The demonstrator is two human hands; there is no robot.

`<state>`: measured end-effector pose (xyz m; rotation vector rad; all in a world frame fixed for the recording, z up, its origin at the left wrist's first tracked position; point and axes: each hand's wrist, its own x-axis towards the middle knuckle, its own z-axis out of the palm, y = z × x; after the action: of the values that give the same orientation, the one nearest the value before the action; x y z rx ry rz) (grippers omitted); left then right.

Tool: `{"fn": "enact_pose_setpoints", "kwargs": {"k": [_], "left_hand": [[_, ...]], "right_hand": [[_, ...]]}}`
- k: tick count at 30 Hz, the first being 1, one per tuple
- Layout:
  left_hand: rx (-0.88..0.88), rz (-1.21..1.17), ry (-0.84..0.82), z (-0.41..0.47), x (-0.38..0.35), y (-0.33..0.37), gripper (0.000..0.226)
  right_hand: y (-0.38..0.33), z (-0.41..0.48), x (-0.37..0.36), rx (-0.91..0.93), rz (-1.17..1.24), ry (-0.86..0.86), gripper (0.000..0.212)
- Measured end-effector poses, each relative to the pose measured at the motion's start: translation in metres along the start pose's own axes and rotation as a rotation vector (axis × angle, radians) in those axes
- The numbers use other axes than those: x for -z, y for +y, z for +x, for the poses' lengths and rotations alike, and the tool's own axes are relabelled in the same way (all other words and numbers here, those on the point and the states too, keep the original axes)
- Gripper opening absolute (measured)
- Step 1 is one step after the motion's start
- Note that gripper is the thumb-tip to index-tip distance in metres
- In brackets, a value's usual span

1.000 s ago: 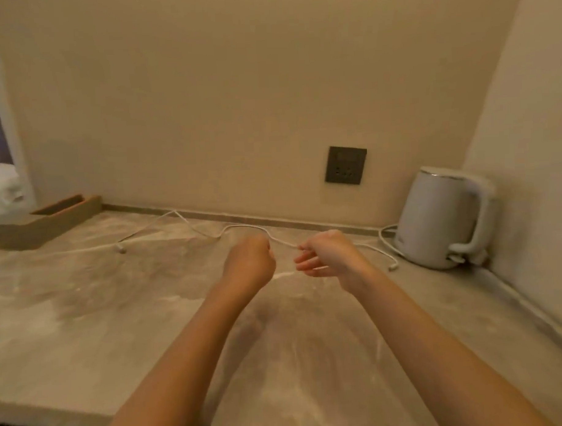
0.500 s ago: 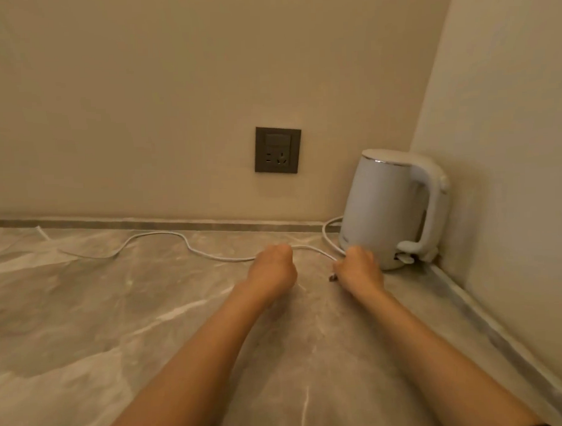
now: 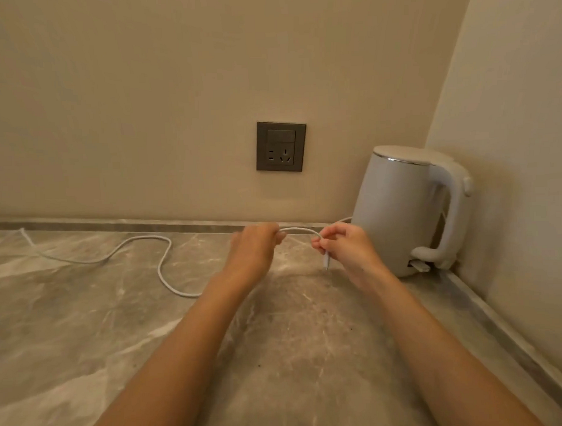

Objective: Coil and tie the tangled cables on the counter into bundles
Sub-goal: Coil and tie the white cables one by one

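A thin white cable (image 3: 162, 264) snakes across the marble counter (image 3: 86, 331) from the far left toward my hands. My left hand (image 3: 254, 248) is closed around it. A short arc of cable spans the gap to my right hand (image 3: 344, 245), which pinches it near its end. The plug tip (image 3: 326, 261) hangs down from those fingers. Both hands are lifted a little above the counter, close to the back wall. The cable's far left end runs out of view.
A white electric kettle (image 3: 404, 215) stands in the right corner, just right of my right hand, with its own cord curving behind it. A dark wall socket (image 3: 281, 146) sits above the hands. Walls close the counter at the back and right.
My view has swung right, toward the kettle. My right hand has picked up the cable end and lifted it; both hands have risen off the counter, and the cable now loops toward my left forearm.
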<state>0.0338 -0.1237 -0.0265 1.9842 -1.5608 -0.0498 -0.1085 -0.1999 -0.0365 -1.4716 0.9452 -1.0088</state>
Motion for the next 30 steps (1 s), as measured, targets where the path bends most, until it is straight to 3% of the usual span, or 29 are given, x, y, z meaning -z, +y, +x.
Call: {"fn": "enact_pose_setpoints", "kwargs": {"k": [4,8,10,15,19,23,30], "left_hand": [[0.011,-0.268,-0.049,0.002,0.03,-0.003,0.038],[-0.081,-0.314,0.034,0.002,0.041,-0.004,0.03],[-0.11,-0.355,0.028,0.002,0.041,-0.005,0.029],[-0.075,-0.468,0.081,0.006,0.037,-0.01,0.024],[-0.063,-0.517,-0.11,0.0,0.028,-0.007,0.025],[-0.015,-0.447,-0.373,-0.008,0.013,0.0,0.03],[0.007,-0.215,-0.684,-0.016,0.0,0.025,0.028]], "right_hand": [[-0.025,-0.004,-0.006,-0.086,0.113,-0.146,0.021],[-0.036,-0.007,-0.014,-0.296,0.161,-0.518,0.063],[-0.037,-0.007,-0.02,-0.379,0.274,-0.636,0.073],[-0.036,-0.018,-0.028,-0.385,0.575,-0.88,0.068],[-0.036,-0.02,-0.036,-0.373,0.866,-1.086,0.063],[-0.039,-0.016,-0.03,-0.299,0.889,-0.819,0.069],[-0.04,-0.007,-0.013,-0.201,1.004,-0.525,0.044]]}}
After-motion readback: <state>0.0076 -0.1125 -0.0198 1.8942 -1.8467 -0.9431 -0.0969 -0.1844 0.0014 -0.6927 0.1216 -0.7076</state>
